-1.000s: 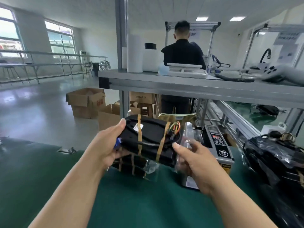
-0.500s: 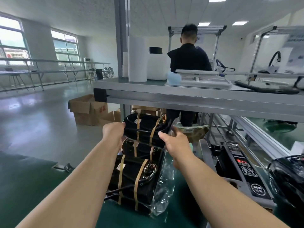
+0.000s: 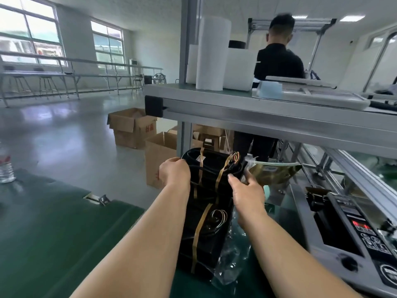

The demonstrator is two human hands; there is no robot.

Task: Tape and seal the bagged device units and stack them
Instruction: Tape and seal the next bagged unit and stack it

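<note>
Head view: top bagged unit rests on the stack of taped units on the green bench. Left hand grip is curled round its left end; right hand grip pinches its right end, just beside the wire bundle.

Judgement: rigid body with some weight; clear bag loose and slick; wires fragile. Take it by the hard ends, not the film.

Versus 0.5 s ago: unit sits lower, closer onto the stack. Both holds unchanged.
</note>
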